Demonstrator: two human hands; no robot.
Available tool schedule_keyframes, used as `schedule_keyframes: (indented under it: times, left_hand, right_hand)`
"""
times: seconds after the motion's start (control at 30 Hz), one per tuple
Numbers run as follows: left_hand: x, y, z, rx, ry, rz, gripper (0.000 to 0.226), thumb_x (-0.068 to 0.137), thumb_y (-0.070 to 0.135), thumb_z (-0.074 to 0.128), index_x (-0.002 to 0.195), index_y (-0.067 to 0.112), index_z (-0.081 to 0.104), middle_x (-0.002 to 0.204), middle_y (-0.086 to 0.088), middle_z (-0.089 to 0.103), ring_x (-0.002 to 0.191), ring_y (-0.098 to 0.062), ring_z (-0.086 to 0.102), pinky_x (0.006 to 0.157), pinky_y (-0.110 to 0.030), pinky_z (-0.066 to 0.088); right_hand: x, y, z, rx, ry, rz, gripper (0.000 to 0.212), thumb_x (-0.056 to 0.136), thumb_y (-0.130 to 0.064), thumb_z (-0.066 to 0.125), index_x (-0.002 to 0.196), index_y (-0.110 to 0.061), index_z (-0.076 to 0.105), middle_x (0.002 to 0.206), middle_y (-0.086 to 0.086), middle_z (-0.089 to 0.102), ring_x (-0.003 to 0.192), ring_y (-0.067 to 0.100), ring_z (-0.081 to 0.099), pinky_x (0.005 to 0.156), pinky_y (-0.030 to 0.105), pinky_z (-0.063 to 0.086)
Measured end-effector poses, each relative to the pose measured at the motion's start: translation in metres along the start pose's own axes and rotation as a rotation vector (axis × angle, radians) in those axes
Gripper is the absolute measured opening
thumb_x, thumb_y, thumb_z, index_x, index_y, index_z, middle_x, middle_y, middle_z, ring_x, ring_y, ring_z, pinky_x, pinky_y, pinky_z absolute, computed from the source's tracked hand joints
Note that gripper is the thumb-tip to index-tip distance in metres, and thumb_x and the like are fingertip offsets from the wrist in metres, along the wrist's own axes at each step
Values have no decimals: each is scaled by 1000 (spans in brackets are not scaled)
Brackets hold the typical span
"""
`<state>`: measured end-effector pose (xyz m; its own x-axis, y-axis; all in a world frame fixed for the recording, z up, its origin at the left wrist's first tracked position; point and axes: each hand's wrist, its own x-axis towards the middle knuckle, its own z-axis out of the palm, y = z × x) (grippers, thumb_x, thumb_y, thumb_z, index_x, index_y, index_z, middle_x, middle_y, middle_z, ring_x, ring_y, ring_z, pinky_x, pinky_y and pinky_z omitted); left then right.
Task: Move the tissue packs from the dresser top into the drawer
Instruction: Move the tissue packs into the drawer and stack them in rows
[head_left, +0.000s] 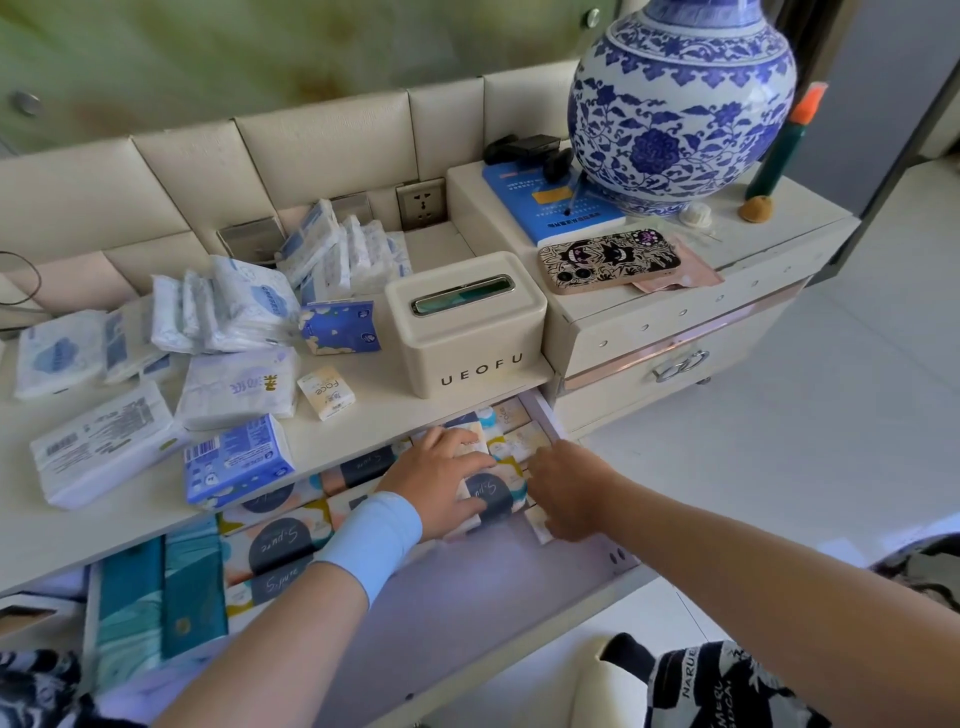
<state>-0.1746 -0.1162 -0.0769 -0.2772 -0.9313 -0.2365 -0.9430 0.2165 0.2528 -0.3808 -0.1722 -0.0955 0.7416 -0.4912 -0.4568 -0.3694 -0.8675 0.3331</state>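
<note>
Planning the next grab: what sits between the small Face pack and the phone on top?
Head view: only the UEOFU tissue box sits between the Face pack and phone.

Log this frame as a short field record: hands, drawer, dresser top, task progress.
left hand: in the drawer, pressing on an S-pure tissue pack
right hand: in the drawer beside it, on small packs
drawer: open, rows of packs inside
dresser top: many tissue packs remain; UEOFU tissue box
progress: partly done
</note>
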Motion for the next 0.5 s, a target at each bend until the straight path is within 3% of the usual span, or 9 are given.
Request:
schedule_keyframes:
  times: [0.07,0.17,0.3,0.37,0.5]
  left_hand:
    - [-3,2,0,20,5,5,59,86,56,59,141,42,44,154,6,24,140,-19,20,111,-39,34]
    - [-9,5,-1,40,8,35,72,77,66,64,141,41,43,155,7,20,141,-20,19,113,-38,27]
    - [-19,11,-3,163,-12,90,79,66,71,68,133,37,45,135,6,34,124,-19,34,106,-32,31]
    - [-23,12,-2,239,-30,95,79,65,69,69,131,33,44,125,5,36,116,-19,35,102,-32,31]
    - [-26,10,4,268,-44,51,70,71,54,71,131,31,43,125,3,36,119,-22,34,103,-34,30]
  right_hand:
    - [2,-9,4,-43,-38,-26,42,86,-50,62,109,-16,71,101,4,70,95,23,63,89,40,50]
    - [3,-10,4,-109,-39,-38,36,85,-40,71,112,-17,70,102,3,72,97,22,65,92,41,51]
    - [-6,-13,2,-161,-18,-45,26,90,-27,68,114,-16,69,103,3,72,97,21,66,94,39,49]
    - [-11,-14,3,-179,16,-43,31,92,-29,66,119,-15,65,110,4,69,104,22,62,99,40,44]
    - [-21,-14,12,-251,-28,9,40,91,-34,66,126,-14,62,124,6,63,120,27,51,111,45,29]
